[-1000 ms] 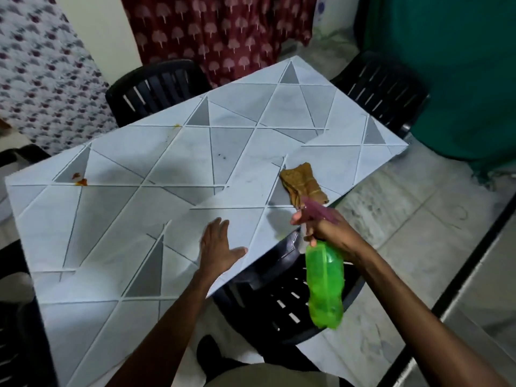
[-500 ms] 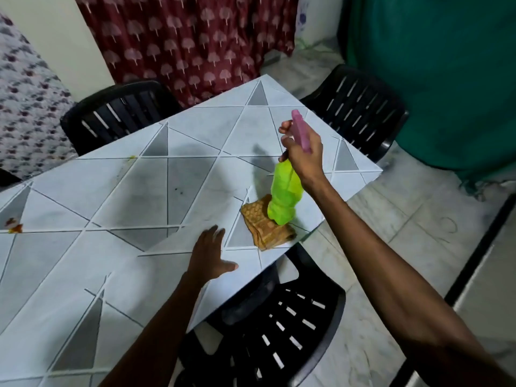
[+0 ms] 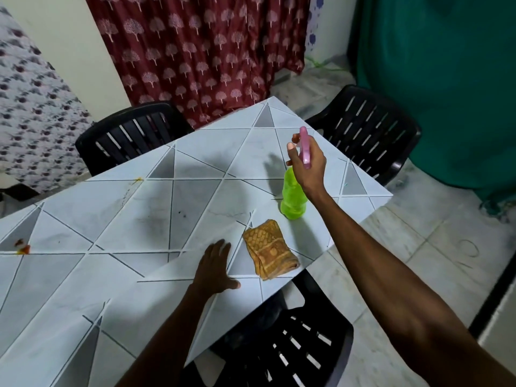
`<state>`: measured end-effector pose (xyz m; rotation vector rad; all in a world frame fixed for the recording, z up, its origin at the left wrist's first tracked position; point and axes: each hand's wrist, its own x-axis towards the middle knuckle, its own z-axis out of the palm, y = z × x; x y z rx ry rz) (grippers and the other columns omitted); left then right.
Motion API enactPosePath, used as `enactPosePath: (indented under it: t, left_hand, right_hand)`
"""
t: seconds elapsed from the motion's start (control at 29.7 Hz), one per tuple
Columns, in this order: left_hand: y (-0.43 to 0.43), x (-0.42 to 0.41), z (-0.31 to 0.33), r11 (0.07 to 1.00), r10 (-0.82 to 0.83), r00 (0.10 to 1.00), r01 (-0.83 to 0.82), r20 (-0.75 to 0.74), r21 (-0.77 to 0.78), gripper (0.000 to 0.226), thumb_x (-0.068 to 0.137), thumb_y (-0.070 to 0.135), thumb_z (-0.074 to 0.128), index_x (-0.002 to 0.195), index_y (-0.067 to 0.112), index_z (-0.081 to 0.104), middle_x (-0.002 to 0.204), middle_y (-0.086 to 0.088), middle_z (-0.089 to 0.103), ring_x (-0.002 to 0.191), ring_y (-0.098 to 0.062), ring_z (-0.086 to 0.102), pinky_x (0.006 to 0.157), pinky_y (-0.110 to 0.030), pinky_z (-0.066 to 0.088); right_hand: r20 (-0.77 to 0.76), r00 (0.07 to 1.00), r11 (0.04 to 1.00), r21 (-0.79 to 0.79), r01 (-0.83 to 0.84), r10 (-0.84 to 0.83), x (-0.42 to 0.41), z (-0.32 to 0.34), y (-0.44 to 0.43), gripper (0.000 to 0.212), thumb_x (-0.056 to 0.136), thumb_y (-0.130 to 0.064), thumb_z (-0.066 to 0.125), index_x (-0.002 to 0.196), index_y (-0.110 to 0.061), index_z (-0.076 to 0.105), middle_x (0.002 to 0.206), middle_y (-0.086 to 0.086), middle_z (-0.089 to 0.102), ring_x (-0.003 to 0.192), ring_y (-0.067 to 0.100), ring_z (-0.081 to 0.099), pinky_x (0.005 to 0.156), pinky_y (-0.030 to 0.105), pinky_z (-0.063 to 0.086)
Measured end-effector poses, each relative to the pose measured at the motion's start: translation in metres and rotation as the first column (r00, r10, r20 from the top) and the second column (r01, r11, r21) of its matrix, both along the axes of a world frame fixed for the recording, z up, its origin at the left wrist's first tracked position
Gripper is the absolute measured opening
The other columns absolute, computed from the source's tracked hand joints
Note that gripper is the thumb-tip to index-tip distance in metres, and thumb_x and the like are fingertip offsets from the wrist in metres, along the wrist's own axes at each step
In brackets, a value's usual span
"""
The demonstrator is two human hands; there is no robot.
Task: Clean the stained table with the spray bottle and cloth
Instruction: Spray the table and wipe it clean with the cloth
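Note:
My right hand grips the pink spray head of a green spray bottle, which stands upright near the table's right end. A folded orange patterned cloth lies on the table just in front of the bottle, close to the near edge. My left hand rests flat on the tabletop to the left of the cloth, fingers spread, holding nothing. A red-orange stain sits at the far left, a small orange one at the far edge, and dark specks mark the middle.
Black plastic chairs stand at the far side, the right end and the near side under the table edge. A maroon curtain and a green cloth hang behind. Tiled floor lies to the right.
My right hand carried the bottle from below the table edge up over the cloth and now holds it upright on the tabletop beyond the cloth. The left hand stayed flat on the table.

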<state>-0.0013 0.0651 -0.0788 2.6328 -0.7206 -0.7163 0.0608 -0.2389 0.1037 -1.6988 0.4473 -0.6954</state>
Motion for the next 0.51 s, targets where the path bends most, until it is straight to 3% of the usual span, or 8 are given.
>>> enactPosePath:
  t: [0.1, 0.2, 0.27, 0.4, 0.51]
  left_hand:
    - [-0.005, -0.001, 0.014, 1.0, 0.024, 0.999, -0.024, -0.04, 0.005, 0.128, 0.038, 0.07, 0.066, 0.141, -0.003, 0.045, 0.145, -0.029, 0.044, 0.132, -0.052, 0.042, 0.101, -0.063, 0.044]
    - [-0.008, -0.004, 0.032, 1.0, 0.023, 1.0, -0.023, 0.008, 0.014, 0.133, 0.038, 0.068, 0.065, 0.15, 0.002, 0.034, 0.157, -0.021, 0.029, 0.144, -0.044, 0.026, 0.113, -0.055, 0.034]
    - [-0.009, -0.005, 0.038, 0.999, 0.022, 1.0, -0.022, 0.009, 0.032, 0.133, 0.043, 0.066, 0.07, 0.153, 0.006, 0.026, 0.161, -0.015, 0.021, 0.148, -0.038, 0.018, 0.116, -0.051, 0.031]
    - [-0.011, -0.005, 0.041, 0.999, 0.016, 1.0, -0.017, 0.017, 0.036, 0.128, 0.053, 0.056, 0.083, 0.155, 0.008, 0.022, 0.162, -0.013, 0.016, 0.149, -0.035, 0.014, 0.118, -0.048, 0.027]
    - [-0.01, -0.005, 0.041, 0.999, 0.012, 1.0, -0.013, 0.026, 0.045, 0.131, 0.048, 0.063, 0.074, 0.154, 0.007, 0.023, 0.162, -0.015, 0.017, 0.149, -0.037, 0.015, 0.118, -0.049, 0.028]
  right_hand:
    - [-0.063, 0.998, 1.0, -0.024, 0.017, -0.018, -0.001, 0.003, -0.005, 0.041, 0.09, -0.033, 0.074, 0.125, -0.012, 0.065, 0.117, -0.003, 0.071, 0.07, 0.001, 0.063, 0.085, 0.04, 0.059]
    - [-0.143, 0.99, 0.994, -0.106, -0.019, 0.004, -0.007, -0.001, -0.008, 0.055, 0.085, -0.035, 0.08, 0.131, -0.012, 0.061, 0.116, -0.002, 0.07, 0.092, -0.001, 0.064, 0.09, 0.025, 0.05]
    - [-0.209, 0.978, 0.989, -0.145, -0.011, -0.019, -0.011, -0.012, -0.01, 0.066, 0.078, -0.039, 0.084, 0.133, -0.013, 0.058, 0.116, 0.004, 0.07, 0.105, 0.012, 0.063, 0.094, 0.029, 0.049]
    - [-0.283, 0.958, 0.997, -0.077, 0.015, -0.036, -0.024, -0.033, -0.013, 0.097, 0.062, -0.056, 0.086, 0.144, -0.022, 0.046, 0.144, 0.0, 0.055, 0.131, 0.019, 0.052, 0.111, 0.041, 0.044]
    - [-0.335, 0.94, 0.998, -0.012, 0.06, -0.06, -0.046, -0.047, -0.002, 0.099, 0.067, -0.044, 0.09, 0.148, -0.016, 0.041, 0.151, 0.005, 0.049, 0.137, 0.022, 0.047, 0.116, 0.041, 0.038]
